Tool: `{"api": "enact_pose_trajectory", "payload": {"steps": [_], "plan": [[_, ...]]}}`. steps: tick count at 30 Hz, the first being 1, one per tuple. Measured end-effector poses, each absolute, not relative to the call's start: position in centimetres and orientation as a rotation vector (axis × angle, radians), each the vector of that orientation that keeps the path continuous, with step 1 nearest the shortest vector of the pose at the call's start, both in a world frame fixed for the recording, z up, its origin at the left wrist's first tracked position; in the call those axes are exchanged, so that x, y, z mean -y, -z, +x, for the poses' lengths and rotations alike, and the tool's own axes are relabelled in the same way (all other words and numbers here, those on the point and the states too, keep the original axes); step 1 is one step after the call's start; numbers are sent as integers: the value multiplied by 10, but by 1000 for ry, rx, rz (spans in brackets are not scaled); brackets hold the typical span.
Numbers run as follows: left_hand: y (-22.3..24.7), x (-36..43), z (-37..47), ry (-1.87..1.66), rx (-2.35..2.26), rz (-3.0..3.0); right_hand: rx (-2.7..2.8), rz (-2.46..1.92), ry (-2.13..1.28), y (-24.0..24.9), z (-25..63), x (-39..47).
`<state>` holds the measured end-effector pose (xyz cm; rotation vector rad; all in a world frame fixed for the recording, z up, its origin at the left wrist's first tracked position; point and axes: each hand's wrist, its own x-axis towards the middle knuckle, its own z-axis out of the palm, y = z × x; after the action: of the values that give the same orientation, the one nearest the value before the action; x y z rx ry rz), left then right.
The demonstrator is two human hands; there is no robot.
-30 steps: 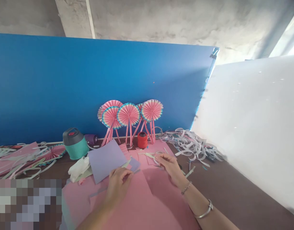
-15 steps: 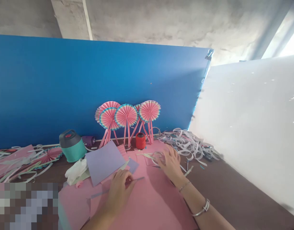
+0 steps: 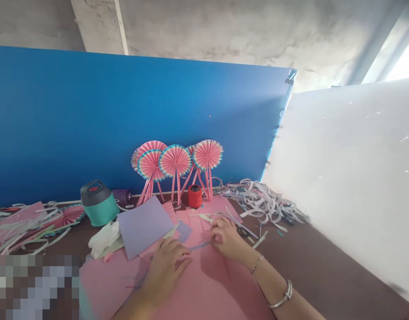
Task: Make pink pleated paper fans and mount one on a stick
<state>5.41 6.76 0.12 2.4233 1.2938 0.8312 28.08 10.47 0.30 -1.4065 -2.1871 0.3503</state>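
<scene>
Large pink paper sheets [image 3: 204, 280] lie in front of me. Across them runs a narrow greyish-purple paper strip [image 3: 200, 245]. My right hand [image 3: 228, 240] is closed, its fingers pinching the strip's right end. Near the strip's left end rests my left hand [image 3: 166, 266] on the pink paper, thumb and index finger apart; what lies under the palm is hidden. A light purple sheet [image 3: 146, 226] lies tilted just beyond my left hand. Bracelets circle my right wrist.
Pink pleated paper fans [image 3: 175, 161] on legs stand against the blue panel [image 3: 91, 111]. A red thread spool [image 3: 194, 197] stands before them. At left are a teal container [image 3: 99, 206] and crumpled white tissue [image 3: 103, 241]. Curled paper offcuts [image 3: 258, 198] pile up at right.
My right hand has moved left and nearer, its fingers closing on the strip. The strip has shifted right, and my left thumb and index finger have come apart from it.
</scene>
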Motion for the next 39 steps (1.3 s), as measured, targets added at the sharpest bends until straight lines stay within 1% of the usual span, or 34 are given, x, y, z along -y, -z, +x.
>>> {"api": "enact_pose_trajectory", "payload": {"steps": [3,5,8,10,12,14,19,21,23,25,27,29,31,34,37,39], "plan": [[-3,-61,56,-606,-1161,2553,2087,-1385,-421,-3,287,-106],[-3,-56,58,-508,-1154,2572,2010,-1296,-591,-6,287,-106],[-4,-51,61,-431,-1213,2573,1818,-1146,-935,-13,292,-108],[-5,-50,62,-372,-1226,2621,1593,-1116,-1031,-15,300,-111],[-4,-50,62,-314,-1216,2700,1414,-1183,-975,-14,308,-116],[-1,-50,62,-295,-1180,2765,1412,-1305,-835,-12,311,-122],[7,-49,63,-319,-1073,2824,1917,-1546,-305,-4,291,-135],[5,-47,64,-323,-1050,2816,2021,-1671,-169,-3,279,-142],[1,-44,64,-329,-1027,2792,2029,-1747,-121,-4,270,-150],[-3,-43,62,-375,-992,2739,2011,-1771,-126,-5,265,-158],[-4,-46,59,-493,-978,2631,1991,-1781,-153,-8,262,-163],[0,-54,55,-697,-1065,2450,1967,-1767,-208,-12,259,-163],[5,-66,50,-969,-1267,2194,1958,-1731,-284,-18,253,-158],[8,-83,41,-1234,-1496,1858,1971,-1582,-518,-27,241,-142],[4,-91,36,-1283,-1487,1754,1926,-1365,-852,-35,227,-126],[-1,-92,36,-1285,-1431,1765,1919,-1308,-957,-39,220,-119]]}}
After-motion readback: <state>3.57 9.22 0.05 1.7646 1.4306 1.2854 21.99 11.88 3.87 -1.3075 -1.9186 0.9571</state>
